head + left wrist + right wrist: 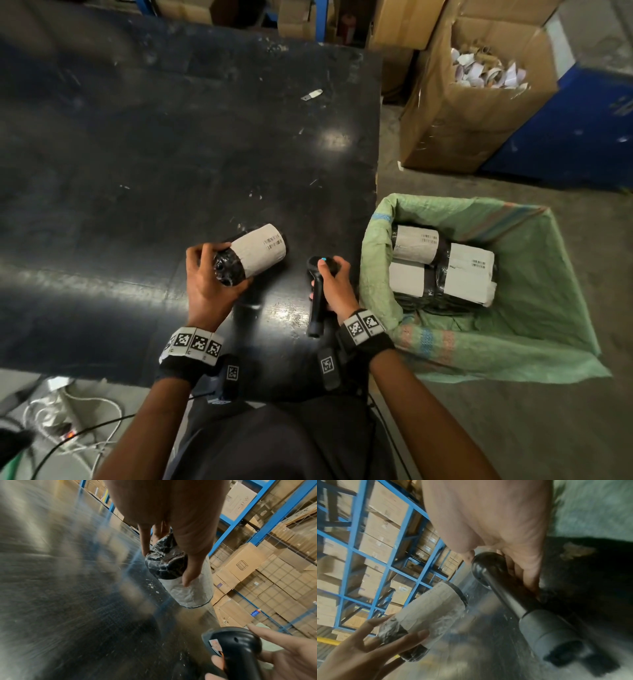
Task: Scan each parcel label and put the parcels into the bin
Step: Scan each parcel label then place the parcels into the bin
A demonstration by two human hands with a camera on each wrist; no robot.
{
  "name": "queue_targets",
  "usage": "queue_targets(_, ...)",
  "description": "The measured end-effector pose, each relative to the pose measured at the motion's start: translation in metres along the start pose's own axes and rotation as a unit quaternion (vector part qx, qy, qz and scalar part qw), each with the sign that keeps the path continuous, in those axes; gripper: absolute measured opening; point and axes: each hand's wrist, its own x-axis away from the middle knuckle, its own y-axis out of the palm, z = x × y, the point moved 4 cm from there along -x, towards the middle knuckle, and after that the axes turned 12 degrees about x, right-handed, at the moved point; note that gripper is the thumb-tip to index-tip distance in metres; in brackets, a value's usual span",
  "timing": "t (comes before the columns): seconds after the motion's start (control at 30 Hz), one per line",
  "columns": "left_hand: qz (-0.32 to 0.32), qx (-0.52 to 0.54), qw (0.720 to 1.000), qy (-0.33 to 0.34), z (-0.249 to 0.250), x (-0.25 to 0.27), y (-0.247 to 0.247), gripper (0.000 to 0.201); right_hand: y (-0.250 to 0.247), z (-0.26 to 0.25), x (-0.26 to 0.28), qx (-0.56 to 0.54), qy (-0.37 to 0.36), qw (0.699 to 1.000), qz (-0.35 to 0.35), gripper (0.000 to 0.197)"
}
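A black-wrapped cylindrical parcel (253, 255) with a white barcode label lies on its side near the front of the dark table (171, 137). My left hand (209, 284) grips its near black end, label facing up; the same parcel (178, 574) (426, 616) shows in both wrist views. My right hand (334, 281) holds a black handheld scanner (317, 294) (513, 595) (238, 650) upright just right of the parcel, thumb on its blue button. The green-lined bin (548, 284) stands on the floor at the table's right and holds three labelled parcels (442, 267).
A small metal scrap (311, 95) lies far back on the table. An open cardboard box (472, 113) with paper scraps and a blue container (582, 137) stand behind the bin. Blue shelving (267, 524) holds cartons. Cables (68, 428) lie on the floor at lower left.
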Motion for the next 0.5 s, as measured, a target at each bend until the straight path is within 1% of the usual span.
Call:
queue_targets(0.07, 0.006, -0.001, 1.0, -0.011, 0.002, 0.002, -0.003, 0.077, 0.001, -0.022, 0.019, -0.007, -0.012, 1.0, 0.012, 0.061)
queue_targets(0.1, 0.005, 0.001, 1.0, -0.014, 0.003, 0.003, -0.003, 0.077, 0.001, -0.027, 0.024, 0.001, -0.017, 1.0, 0.025, 0.058)
queue_targets(0.2, -0.012, 0.01, 1.0, -0.011, 0.007, 0.005, -0.003, 0.078, -0.003, -0.028, 0.025, 0.066, -0.025, 0.995, 0.075, 0.059)
queue_targets(0.27, -0.03, 0.019, 0.999, -0.012, 0.008, 0.005, -0.003, 0.078, -0.011, -0.03, 0.032, 0.158, -0.036, 0.983, 0.09, 0.064)
queue_targets(0.3, -0.038, 0.028, 0.999, -0.012, 0.009, 0.004, -0.003, 0.078, -0.016, -0.032, 0.037, 0.19, -0.059, 0.975, 0.093, 0.065)
queue_targets(0.37, -0.061, 0.062, 0.996, -0.011, 0.013, 0.003, -0.002, 0.078, -0.03, -0.039, 0.051, 0.192, -0.151, 0.965, 0.094, 0.073)
queue_targets(0.43, -0.097, 0.099, 0.99, -0.016, 0.02, 0.002, 0.002, 0.077, -0.045, -0.047, 0.069, 0.163, -0.244, 0.954, 0.065, 0.087)
queue_targets(0.5, -0.144, 0.136, 0.98, -0.023, 0.032, 0.001, 0.009, 0.076, -0.061, -0.053, 0.084, 0.176, -0.312, 0.933, 0.034, 0.102)
